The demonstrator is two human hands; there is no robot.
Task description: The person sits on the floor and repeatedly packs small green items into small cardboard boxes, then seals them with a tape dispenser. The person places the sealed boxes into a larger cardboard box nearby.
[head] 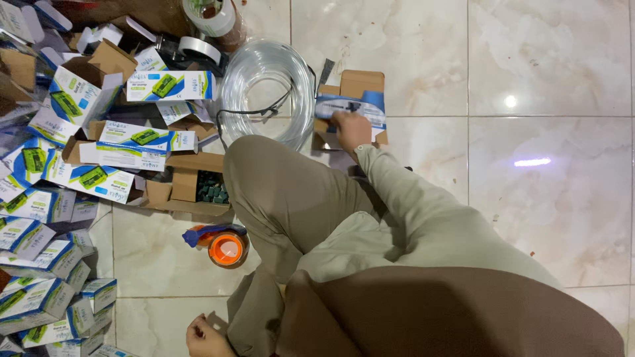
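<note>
Two hands in view. Left hand, nearest, low by the knee, fingers curled loosely, holding nothing visible. Tape dispenser on tile beyond. Right hand, farthest, fingers closed on blue-white box, beside hose coil.

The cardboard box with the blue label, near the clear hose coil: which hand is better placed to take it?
Right. The right hand lies on the cardboard box, beside the hose coil. The left hand is low by the leg, far from it.
</note>
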